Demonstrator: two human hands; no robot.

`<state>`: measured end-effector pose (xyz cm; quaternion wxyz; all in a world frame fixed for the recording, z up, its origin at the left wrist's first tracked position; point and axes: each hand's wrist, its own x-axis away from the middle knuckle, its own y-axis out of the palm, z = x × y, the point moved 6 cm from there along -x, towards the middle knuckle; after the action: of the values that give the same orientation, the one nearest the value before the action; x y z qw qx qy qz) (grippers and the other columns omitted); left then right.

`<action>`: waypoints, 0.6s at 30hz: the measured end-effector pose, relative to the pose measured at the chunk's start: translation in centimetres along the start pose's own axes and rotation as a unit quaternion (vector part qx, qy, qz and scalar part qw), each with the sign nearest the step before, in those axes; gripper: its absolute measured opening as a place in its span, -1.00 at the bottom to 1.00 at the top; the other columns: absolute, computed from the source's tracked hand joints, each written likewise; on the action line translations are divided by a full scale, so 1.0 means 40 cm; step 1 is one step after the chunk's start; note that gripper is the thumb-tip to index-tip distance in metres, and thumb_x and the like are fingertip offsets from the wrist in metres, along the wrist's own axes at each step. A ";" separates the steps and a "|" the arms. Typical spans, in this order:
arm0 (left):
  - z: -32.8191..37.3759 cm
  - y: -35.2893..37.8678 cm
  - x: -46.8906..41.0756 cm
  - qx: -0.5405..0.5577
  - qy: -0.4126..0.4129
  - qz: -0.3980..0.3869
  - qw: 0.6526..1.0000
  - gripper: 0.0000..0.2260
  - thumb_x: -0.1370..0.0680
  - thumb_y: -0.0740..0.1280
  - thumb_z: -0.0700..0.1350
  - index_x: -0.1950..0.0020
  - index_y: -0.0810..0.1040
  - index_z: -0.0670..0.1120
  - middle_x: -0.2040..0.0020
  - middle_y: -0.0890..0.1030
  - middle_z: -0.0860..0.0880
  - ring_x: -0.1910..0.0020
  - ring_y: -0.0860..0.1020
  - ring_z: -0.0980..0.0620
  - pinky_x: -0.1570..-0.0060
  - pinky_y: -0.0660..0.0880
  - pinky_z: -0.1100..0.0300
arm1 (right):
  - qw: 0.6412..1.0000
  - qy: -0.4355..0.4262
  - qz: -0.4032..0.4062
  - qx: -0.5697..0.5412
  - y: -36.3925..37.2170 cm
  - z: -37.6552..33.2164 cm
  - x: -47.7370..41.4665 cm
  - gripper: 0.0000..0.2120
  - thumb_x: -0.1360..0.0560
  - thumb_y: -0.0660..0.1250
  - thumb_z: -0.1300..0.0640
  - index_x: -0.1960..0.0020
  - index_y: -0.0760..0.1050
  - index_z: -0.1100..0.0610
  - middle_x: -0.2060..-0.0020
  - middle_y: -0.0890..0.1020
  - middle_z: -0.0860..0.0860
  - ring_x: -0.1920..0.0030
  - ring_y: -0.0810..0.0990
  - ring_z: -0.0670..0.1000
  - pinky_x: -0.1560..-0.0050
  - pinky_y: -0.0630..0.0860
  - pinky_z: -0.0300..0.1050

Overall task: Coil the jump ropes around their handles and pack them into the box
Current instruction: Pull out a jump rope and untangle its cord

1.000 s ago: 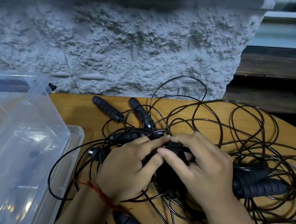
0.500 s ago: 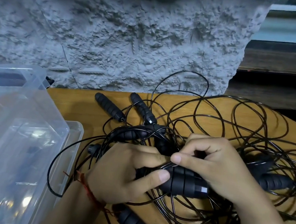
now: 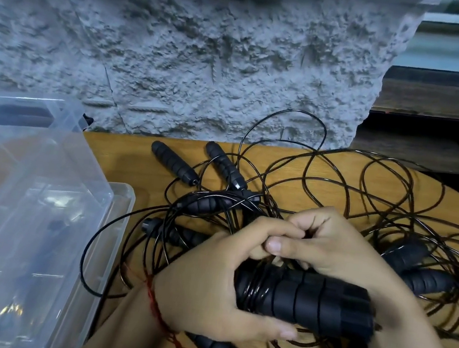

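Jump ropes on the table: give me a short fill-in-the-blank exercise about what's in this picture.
1. Several turns of ____ cord are wound round one end of the held grips.
2. The clear box stands on the ____ side of the table.
3. A ____ string is tied round the left wrist.

Missing words: black; left; red.

Two hands, one box.
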<state>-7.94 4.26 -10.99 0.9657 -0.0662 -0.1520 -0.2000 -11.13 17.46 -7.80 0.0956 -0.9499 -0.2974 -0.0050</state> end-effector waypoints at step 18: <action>0.056 -0.148 0.081 0.208 0.231 0.166 0.936 -0.48 -0.68 0.22 0.19 -0.22 0.56 -0.29 0.04 0.65 -0.31 0.35 0.47 -0.19 0.38 0.35 0.03 | 0.867 -0.206 0.335 0.305 0.094 -0.032 0.016 -0.82 -0.70 0.31 0.05 -0.14 0.69 0.01 0.00 0.70 -0.22 0.02 0.68 -0.18 0.09 0.59 -0.17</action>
<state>-8.13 -1.91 -7.43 0.9858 0.1596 0.0505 -0.0106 -8.41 14.58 -7.16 0.3135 -0.8954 0.0391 0.3138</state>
